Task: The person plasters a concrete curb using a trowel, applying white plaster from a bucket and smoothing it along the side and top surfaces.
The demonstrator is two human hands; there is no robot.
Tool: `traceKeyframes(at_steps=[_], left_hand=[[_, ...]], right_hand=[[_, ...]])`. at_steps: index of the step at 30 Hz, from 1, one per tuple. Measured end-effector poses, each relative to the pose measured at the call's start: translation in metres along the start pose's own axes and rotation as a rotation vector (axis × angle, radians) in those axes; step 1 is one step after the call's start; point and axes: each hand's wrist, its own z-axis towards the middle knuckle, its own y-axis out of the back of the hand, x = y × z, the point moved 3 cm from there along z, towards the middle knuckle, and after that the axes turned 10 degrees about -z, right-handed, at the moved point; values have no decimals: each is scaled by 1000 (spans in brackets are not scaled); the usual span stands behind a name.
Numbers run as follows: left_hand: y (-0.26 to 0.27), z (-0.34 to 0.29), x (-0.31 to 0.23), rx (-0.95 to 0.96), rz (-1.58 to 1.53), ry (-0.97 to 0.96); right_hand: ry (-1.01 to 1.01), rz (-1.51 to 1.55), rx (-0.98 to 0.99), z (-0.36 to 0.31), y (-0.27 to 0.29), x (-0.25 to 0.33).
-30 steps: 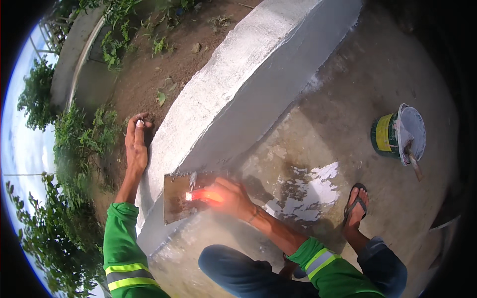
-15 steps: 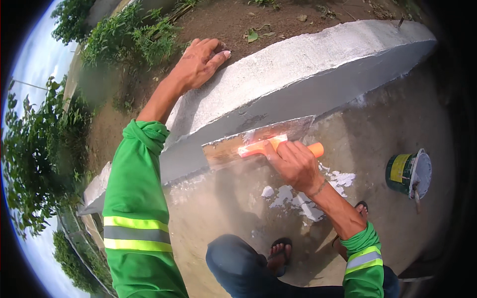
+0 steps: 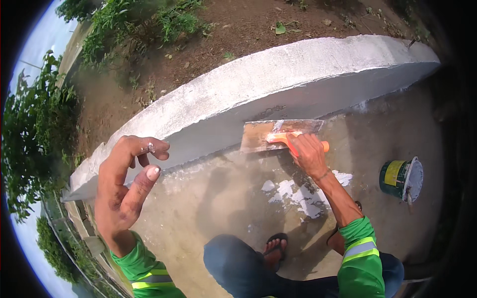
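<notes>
The right hand (image 3: 309, 155) grips the orange-handled flat metal trowel (image 3: 278, 135) at frame centre, just above it; the left hand (image 3: 124, 184) hangs loose, empty.

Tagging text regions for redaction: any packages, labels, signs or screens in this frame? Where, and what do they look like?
Paint can: on the concrete floor at right, beyond the right hand; round, green with a yellow label band, white-smeared lid tilted against it.
Reflective bands on the green sleeves: silver and yellow stripes, no label visible.
No signs, no screens.
</notes>
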Motion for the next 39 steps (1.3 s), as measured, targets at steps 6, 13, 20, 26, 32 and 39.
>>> traceKeyframes(at_steps=[6,13,20,26,32,39], left_hand=[[-92,-38,-44,538,-204,-73],[-191,-37,-70,238,-310,-263],[-201,-34,-79,118,-226,-421],[-225,-17,-94,72,-418,-494],[-233,-10,-108,-29,-541,-600],[-231,-12,-110,-86,-581,-578]], right_hand=[[-815,487,-459,24,18,-15],[-408,583,-351,83,-51,147],[-897,1239,-117,24,-9,183],[-1105,1969,-20,8,-23,162],[-1060,2558,127,50,-27,202],[-876,2942,-46,93,-14,217]])
